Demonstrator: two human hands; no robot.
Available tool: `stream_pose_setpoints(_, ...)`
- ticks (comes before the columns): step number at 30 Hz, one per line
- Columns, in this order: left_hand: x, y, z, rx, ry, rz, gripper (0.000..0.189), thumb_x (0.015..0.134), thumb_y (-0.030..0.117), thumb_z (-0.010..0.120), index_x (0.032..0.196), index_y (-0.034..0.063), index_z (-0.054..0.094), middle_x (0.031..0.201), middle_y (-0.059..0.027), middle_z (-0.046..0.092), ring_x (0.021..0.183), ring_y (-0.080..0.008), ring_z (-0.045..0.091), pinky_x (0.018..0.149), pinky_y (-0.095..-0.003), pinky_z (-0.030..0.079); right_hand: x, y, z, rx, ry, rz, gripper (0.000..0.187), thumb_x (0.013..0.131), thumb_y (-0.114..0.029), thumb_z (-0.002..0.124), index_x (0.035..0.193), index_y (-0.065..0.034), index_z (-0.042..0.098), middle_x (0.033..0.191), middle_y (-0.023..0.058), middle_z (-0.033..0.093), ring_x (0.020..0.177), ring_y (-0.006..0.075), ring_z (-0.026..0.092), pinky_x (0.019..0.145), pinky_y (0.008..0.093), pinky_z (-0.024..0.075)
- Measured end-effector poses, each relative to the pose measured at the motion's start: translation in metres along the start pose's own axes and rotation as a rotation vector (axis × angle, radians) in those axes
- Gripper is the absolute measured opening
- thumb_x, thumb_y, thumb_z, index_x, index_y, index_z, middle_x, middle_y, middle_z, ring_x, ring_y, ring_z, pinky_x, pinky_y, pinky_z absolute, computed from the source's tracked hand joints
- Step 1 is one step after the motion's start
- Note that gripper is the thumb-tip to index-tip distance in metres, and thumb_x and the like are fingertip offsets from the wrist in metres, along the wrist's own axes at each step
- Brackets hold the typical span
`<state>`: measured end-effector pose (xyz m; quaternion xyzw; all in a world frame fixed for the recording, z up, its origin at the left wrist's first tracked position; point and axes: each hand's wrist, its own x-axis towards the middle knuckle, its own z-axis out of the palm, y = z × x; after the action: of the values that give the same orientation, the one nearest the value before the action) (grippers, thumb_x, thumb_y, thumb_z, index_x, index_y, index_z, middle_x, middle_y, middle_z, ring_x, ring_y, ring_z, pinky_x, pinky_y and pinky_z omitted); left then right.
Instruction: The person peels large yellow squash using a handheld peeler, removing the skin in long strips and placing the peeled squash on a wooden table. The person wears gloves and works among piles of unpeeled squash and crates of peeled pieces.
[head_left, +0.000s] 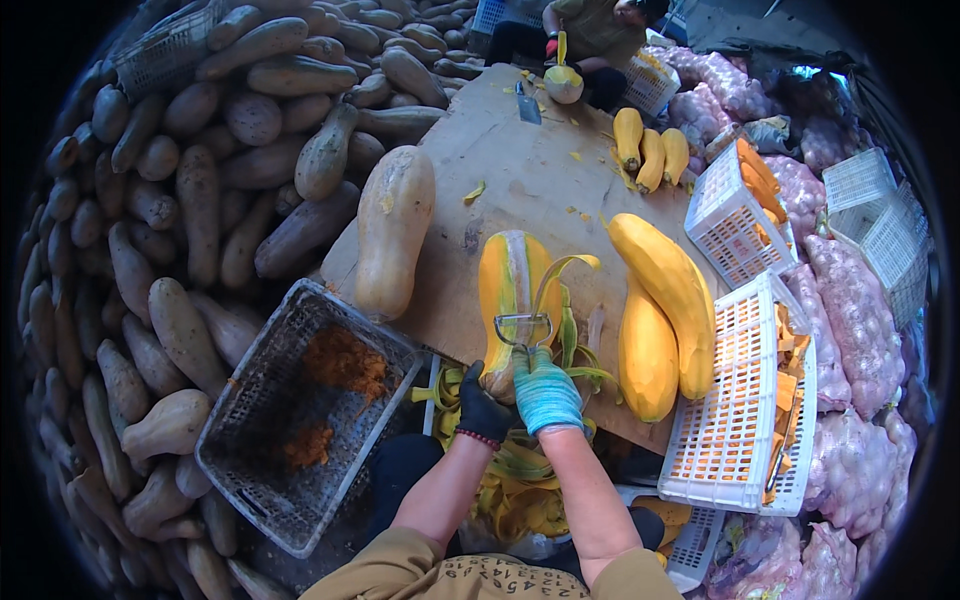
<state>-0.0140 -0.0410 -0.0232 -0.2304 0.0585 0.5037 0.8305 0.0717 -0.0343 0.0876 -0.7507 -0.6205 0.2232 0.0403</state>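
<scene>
My left hand (482, 405), in a black glove, grips the near end of a partly peeled squash (499, 277) lying on the wooden board (480, 180). A pale strip of skin remains along its top. In a turquoise knit glove, my right hand (544, 390) holds a metal Y-shaped peeler (523, 330) against the squash. A long curl of peel (559, 274) rises from the blade. Right of it lie two peeled yellow squashes (664, 315), one leaning on the other. An unpeeled tan squash (395, 232) rests to the left.
A dirty crate (360, 469) with orange pulp stands at left, beside heaped squashes (199, 217). Peels (525, 502) lie below my hands. White crates (716, 420) of cut orange pieces and net sacks (855, 322) line the right. Across the board, a person (600, 37) works near a cleaver (528, 107).
</scene>
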Motion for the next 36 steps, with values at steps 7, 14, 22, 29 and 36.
stream_pose_setpoints(7,-0.004,0.03,-0.008,0.114,0.05,0.235,0.033,0.085,0.039,0.057,0.095,0.0076,0.057,0.094,-0.0096,0.063,0.092,-0.0291,0.058,0.082,-0.047,0.047,-0.059,0.059,-0.051,-0.292,0.014,-0.342,0.039,0.09,-0.015,0.046,0.128,-0.0094,0.048,0.11,0.0216,0.056,0.086,0.0394,0.063,0.074,0.0464,0.0521)
stream_pose_setpoints(14,-0.005,0.021,-0.002,0.209,0.157,0.234,0.051,0.082,0.049,0.056,0.119,0.0155,0.054,0.116,-0.008,0.059,0.103,-0.0293,0.055,0.087,-0.0515,0.041,0.125,-0.074,-0.086,-0.042,0.004,-0.092,0.06,0.092,-0.053,0.036,0.125,-0.0052,0.051,0.118,0.0257,0.057,0.114,0.0414,0.051,0.095,0.045,0.0409)
stream_pose_setpoints(22,-0.015,0.02,0.009,0.114,0.144,0.264,0.055,0.082,0.049,0.057,0.124,0.0143,0.051,0.123,-0.0084,0.055,0.11,-0.0287,0.052,0.094,-0.0502,0.04,0.19,-0.099,-0.029,-0.137,-0.147,-0.031,0.058,0.095,-0.043,0.025,0.126,-0.004,0.054,0.134,0.0214,0.047,0.124,0.0377,0.045,0.103,0.0445,0.036)
stream_pose_setpoints(29,-0.017,0.022,0.006,0.129,0.107,0.189,0.052,0.078,0.048,0.062,0.119,0.0165,0.053,0.116,-0.0074,0.058,0.103,-0.0294,0.055,0.086,-0.0508,0.044,0.163,-0.092,-0.041,-0.059,-0.078,0.046,0.06,0.094,-0.047,0.027,0.132,-0.006,0.048,0.134,0.0221,0.047,0.123,0.0369,0.047,0.103,0.0459,0.037)
stream_pose_setpoints(36,-0.015,0.03,0.004,0.218,0.255,0.224,0.053,0.078,0.046,0.059,0.12,0.0145,0.052,0.12,-0.0081,0.055,0.107,-0.0276,0.052,0.088,-0.0465,0.044,0.18,-0.133,-0.051,-0.321,-0.15,-0.106,0.054,0.093,-0.042,0.034,0.128,-0.0064,0.053,0.132,0.0191,0.05,0.122,0.0353,0.049,0.1,0.0437,0.0398)
